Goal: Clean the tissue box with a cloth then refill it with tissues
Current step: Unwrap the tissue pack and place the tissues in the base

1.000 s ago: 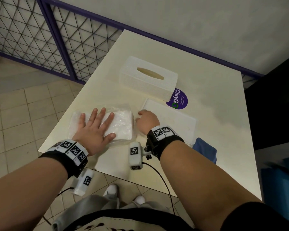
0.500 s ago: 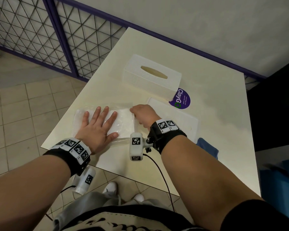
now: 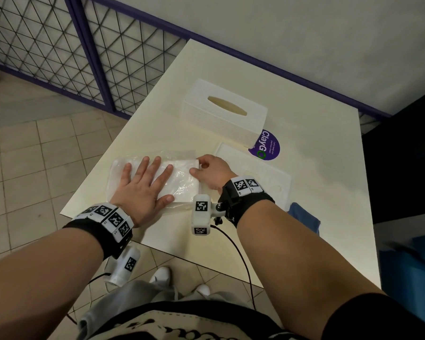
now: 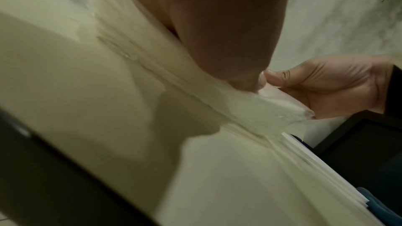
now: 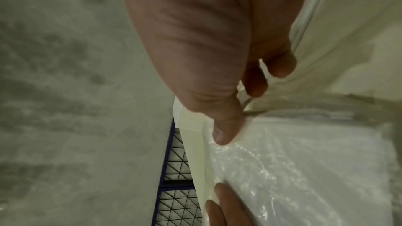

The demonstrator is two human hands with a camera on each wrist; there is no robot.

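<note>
A pack of white tissues [image 3: 182,180] in clear plastic wrap lies near the table's front left corner. My left hand [image 3: 142,187] lies flat on it, fingers spread. My right hand [image 3: 211,171] pinches the right end of the tissue pack between thumb and fingers; the right wrist view shows the thumb [image 5: 226,126] on the wrap [image 5: 304,169]. The white woven tissue box [image 3: 225,112] stands further back, its slot empty. Its flat white base panel [image 3: 268,177] lies to the right of my hand. A blue cloth [image 3: 304,218] sits at the table's front edge.
A purple round sticker [image 3: 266,146] is on the cream table [image 3: 317,148] beside the box. A wire mesh fence [image 3: 59,45] runs on the left and a grey wall behind. A dark cabinet [image 3: 407,155] stands to the right. The table's front edge is close to my body.
My right hand moved from the pack's right side up to its far right corner and now pinches it. The left hand stays flat on the pack.
</note>
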